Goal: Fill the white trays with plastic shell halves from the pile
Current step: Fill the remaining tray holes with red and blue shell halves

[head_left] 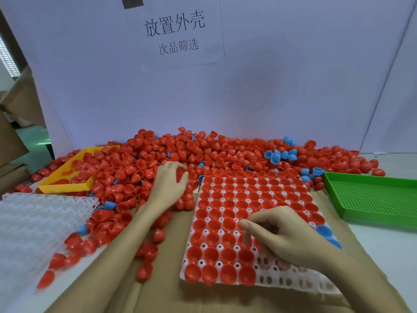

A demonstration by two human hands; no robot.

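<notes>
Your right hand [286, 240] hovered over the near half of the white tray [293, 283], fingers curled together and pressing a red shell [244, 241] into a cell; most cells already held red shells, the near right corner bare. Your left hand [169, 186] lay on the pile [140, 163] at the bench's back edge, fingers curled round shells. A second, unfilled tray [33, 224] sat at the left edge.
</notes>
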